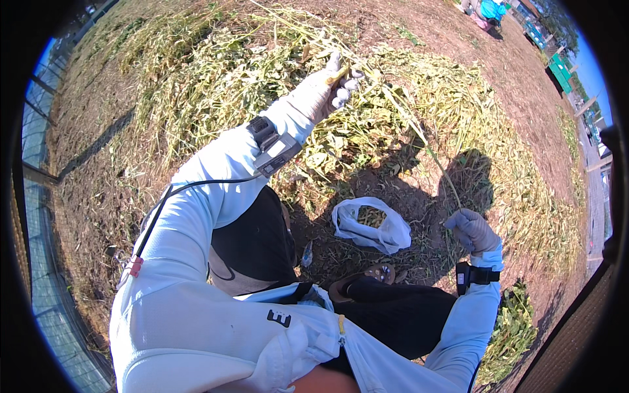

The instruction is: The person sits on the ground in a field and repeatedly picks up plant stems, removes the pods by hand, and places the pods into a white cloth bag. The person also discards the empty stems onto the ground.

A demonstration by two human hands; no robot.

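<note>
A long, thin dried plant stalk (419, 131) runs slantwise across the view, from my right hand up to the far edge. My gloved right hand (473, 230) is closed around its lower end. Farther off, my gloved left hand (337, 85) has curled fingers beside the stalk's upper part. Between its thumb and fingers is a yellow piece (338, 74) that looks like a pod or leaf. On the ground between my legs, a white plastic bag (392, 234) lies with its mouth spread, with small plant bits inside.
Cut, wilting plants (229, 72) cover the ground ahead and to the right. A small clear bottle (306, 254) lies by my leg, near a sandalled foot (380, 272). Netting fence (49, 262) borders the left. A person in blue (491, 10) and a green container (560, 72) are far right.
</note>
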